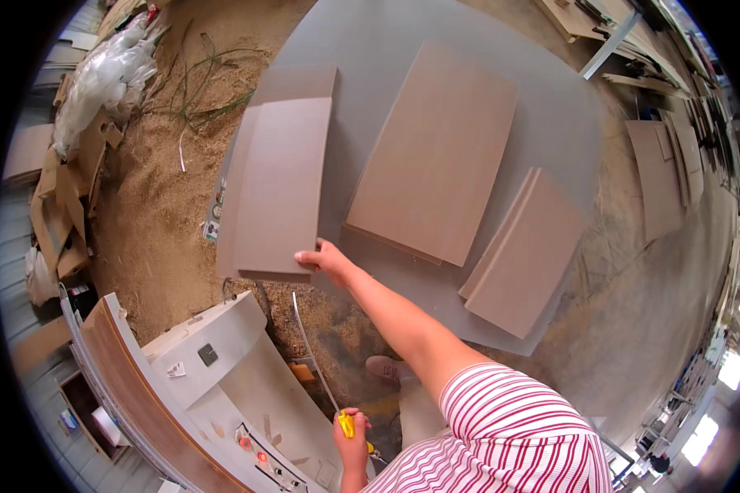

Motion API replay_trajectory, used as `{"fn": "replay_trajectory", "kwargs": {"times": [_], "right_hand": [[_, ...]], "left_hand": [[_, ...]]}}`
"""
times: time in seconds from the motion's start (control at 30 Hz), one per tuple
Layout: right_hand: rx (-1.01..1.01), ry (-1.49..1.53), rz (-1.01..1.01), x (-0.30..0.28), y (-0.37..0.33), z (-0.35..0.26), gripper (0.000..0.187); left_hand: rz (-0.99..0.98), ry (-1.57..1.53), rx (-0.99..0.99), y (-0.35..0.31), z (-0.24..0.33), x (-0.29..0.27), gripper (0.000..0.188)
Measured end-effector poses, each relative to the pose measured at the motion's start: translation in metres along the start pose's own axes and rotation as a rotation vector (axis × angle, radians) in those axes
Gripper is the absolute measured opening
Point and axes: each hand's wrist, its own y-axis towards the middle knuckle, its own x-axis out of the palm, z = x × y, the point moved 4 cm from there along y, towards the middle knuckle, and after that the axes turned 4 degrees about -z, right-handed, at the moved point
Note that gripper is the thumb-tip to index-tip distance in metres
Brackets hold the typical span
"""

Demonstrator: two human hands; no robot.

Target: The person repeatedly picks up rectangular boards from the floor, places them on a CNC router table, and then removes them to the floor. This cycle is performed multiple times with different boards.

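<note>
My right hand (327,258) is closed on the near right corner of a flat beige board (281,181), thumb on top. This board lies on another of the same colour, its edge showing at the left. Low in the picture, my left hand (352,444) is wrapped round a yellow-handled tool (347,425) with a long thin rod (314,355) pointing up and away; it looks like an air blow gun, partly hidden by the hand. A wider stack of beige boards (436,156) lies right of the held board, and a smaller stack (526,255) further right.
The boards rest on a grey sheet surface (370,49). At lower left stands a pale machine (247,370) with red buttons. Sawdust (148,205), clear plastic wrap (111,78) and cardboard scraps (57,205) lie left. More panels (658,181) stand at the far right.
</note>
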Motion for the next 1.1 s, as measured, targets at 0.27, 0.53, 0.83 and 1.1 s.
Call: {"fn": "replay_trajectory", "kwargs": {"times": [0.27, 0.53, 0.83, 1.1], "right_hand": [[-0.125, -0.823, 0.698, -0.088, -0.118, -0.033, 0.041], [0.110, -0.010, 0.999, -0.333, -0.177, -0.005, 0.057], [0.152, -0.471, 0.981, -0.289, -0.281, -0.018, 0.056], [0.073, -0.798, 0.749, -0.127, -0.399, -0.099, 0.049]], "left_hand": [[-0.285, 0.314, 0.078, -0.005, 0.022, 0.003, 0.012], [-0.255, 0.377, -0.025, 0.021, 0.031, 0.025, 0.013], [-0.345, 0.533, 0.139, 0.023, 0.063, 0.048, 0.018], [-0.512, 0.440, 0.620, -0.001, 0.107, 0.115, 0.036]]}}
